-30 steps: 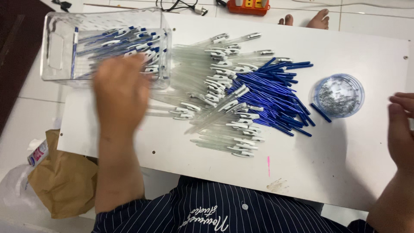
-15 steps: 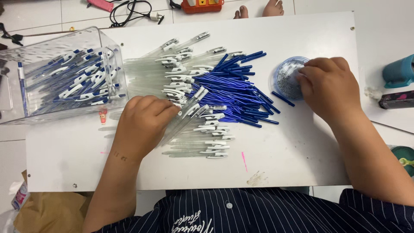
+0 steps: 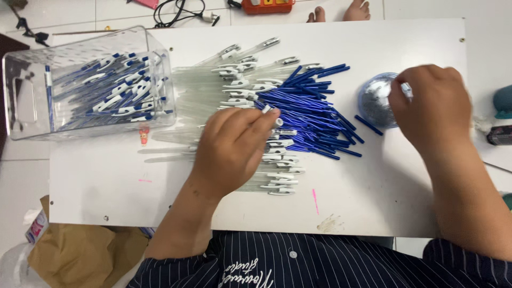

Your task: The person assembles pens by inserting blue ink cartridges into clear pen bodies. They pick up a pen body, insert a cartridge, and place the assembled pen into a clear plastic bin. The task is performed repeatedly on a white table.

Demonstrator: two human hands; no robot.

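My left hand [image 3: 234, 144] lies knuckles-up on a pile of clear pen barrels with white clips [image 3: 240, 85]. Its fingers are curled around one clear barrel, whose white tip sticks out by the fingertips. A heap of blue refills [image 3: 314, 114] lies just right of that hand. My right hand [image 3: 432, 104] is bunched over a small round clear dish of tiny shiny parts [image 3: 376, 101]. It is slightly blurred, and a small pale piece shows at its fingertips. One loose blue refill [image 3: 368, 125] lies beside the dish.
A clear plastic bin [image 3: 32, 106] holding several assembled blue-and-white pens lies tipped at the white table's [image 3: 106, 186] left end. Someone's bare feet [image 3: 341, 10], cables and an orange device are on the floor beyond. A brown paper bag [image 3: 80, 253] sits lower left.
My left hand came away from the bin onto the barrel pile, then slid right and closed on a barrel. My right hand came in from the right edge onto the dish.
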